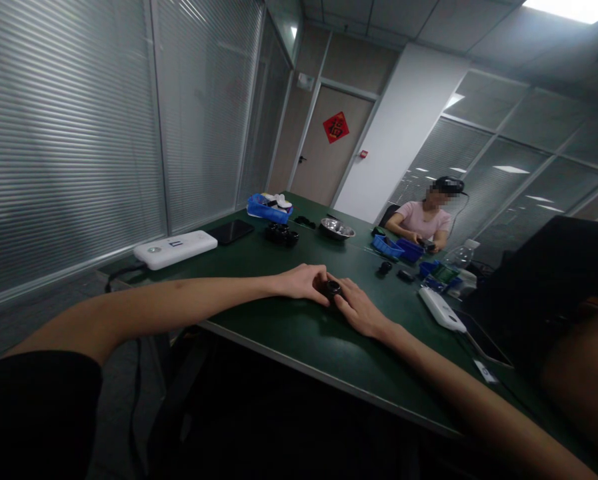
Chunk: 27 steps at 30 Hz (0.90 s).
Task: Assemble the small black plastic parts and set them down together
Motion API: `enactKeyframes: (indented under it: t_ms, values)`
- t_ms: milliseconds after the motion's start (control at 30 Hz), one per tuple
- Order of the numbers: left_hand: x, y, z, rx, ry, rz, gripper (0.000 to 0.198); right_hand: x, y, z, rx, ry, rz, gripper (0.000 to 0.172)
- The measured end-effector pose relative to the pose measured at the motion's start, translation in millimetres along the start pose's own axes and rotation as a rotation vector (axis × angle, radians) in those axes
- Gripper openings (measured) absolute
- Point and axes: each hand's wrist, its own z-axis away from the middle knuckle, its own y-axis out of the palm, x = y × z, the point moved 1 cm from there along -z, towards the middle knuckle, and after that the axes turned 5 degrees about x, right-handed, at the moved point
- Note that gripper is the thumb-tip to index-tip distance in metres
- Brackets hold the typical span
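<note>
A small black round part [333, 288] with a ring-shaped top, perhaps a lens, sits between my hands just above or on the green table [279, 313]; contact with the table is hidden. My left hand [303, 281] curls its thumb and fingers around the left side of it. From the right, my right hand [361, 308] holds the part between thumb and fingers. Farther back lies a cluster of similar black parts [281, 234], with a shiny metal bowl [337, 229] to its right.
At the left are a white power bank [176, 249] and a dark phone [233, 231]. A blue basket [269, 210] stands behind. Another white power bank [441, 308], a tablet-like device [483, 339] and a bottle [463, 255] are right. A co-worker [423, 220] sits across, near blue trays [387, 247].
</note>
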Motion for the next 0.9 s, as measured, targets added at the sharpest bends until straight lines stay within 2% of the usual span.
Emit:
enactKeyframes:
  t_ms: [200, 533, 900]
  values:
    - [3.3, 1.2, -0.9, -0.010, -0.009, 0.025, 0.057, -3.6, 2.2, -0.4, -0.009, 0.037, -0.011, 0.062]
    - [6.3, 1.7, -2.4, 0.052, 0.095, 0.023, 0.059, -1.1, 3.4, -1.3, -0.037, 0.126, -0.038, 0.066]
    - [3.1, 2.6, -0.9, 0.007, 0.032, 0.107, 0.051, -1.2, 0.9, -0.4, 0.002, -0.002, -0.014, 0.056]
